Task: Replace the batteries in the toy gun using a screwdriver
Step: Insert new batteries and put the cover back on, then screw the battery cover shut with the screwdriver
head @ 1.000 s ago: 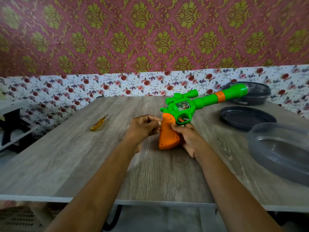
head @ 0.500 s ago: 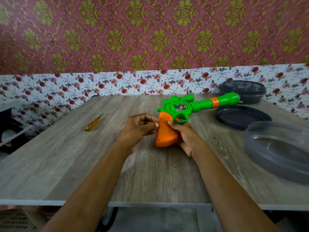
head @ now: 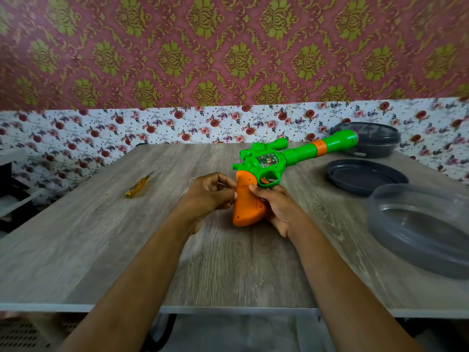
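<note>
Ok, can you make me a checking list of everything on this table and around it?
Surface: grey-brown wood-grain table.
Job's things: green and orange toy gun, barrel pointing away to the right; yellow screwdriver lying apart at the left; no batteries seen.
Clutter: dark lidded container, dark tray and clear grey tub, all at the right.
Hands: right hand holds the orange grip; left hand, fingers curled, pinches its back edge.
Cables: dark cord-like loop under the table.
Surroundings: patterned wallpaper; shelf at left.

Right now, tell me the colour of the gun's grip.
Orange grip, clearest in the head view.
</note>
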The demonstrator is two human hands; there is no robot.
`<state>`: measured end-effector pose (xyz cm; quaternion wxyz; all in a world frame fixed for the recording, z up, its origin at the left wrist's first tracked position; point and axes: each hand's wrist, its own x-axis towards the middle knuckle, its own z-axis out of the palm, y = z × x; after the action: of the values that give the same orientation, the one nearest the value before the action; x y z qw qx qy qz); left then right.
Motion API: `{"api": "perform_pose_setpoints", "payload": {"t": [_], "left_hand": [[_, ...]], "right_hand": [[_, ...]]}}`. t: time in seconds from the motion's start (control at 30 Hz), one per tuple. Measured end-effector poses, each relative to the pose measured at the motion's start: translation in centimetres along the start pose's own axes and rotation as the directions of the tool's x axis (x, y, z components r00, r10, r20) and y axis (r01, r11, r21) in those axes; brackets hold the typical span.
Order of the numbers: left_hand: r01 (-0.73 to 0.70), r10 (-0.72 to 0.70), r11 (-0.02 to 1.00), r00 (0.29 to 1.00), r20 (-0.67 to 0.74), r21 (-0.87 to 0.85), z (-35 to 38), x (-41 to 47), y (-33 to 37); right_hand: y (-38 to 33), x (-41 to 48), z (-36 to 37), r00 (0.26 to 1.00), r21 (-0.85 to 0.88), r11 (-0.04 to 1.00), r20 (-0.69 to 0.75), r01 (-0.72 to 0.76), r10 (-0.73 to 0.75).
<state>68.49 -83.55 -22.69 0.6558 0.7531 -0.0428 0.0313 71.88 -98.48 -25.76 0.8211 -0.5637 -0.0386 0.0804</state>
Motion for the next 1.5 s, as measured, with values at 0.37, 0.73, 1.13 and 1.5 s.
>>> {"api": "perform_pose_setpoints", "payload": {"t": [0.37,0.73,1.13,1.5], "left_hand": [[0.23,-0.188,0.915,0.97,0.154,-0.331,-0.6,0.3,-0.2],[0.228,0.23,0.785,0.756,-0.613,0.576,-7.7,2.6,-2.1],[0.51,0.116,0.556,0.734,-0.669,0.656,-13.8,3.8,-4.8],[-0.454,0.477,0.86,0.556,-0.681,0.232,-4.9,-2.4,1.5]], "right_hand": [[0.0,-0.3,0.0,0.998,-0.023,0.999,0.048,0.03,-0.028],[0.0,-0.5,0.1,0.995,-0.079,0.996,0.094,0.028,-0.021],[0.1,-0.5,0.1,0.98,-0.124,0.987,0.181,0.104,-0.081],[0.0,-0.8,0.3,0.978,-0.084,0.989,0.177,0.123,-0.107]]}}
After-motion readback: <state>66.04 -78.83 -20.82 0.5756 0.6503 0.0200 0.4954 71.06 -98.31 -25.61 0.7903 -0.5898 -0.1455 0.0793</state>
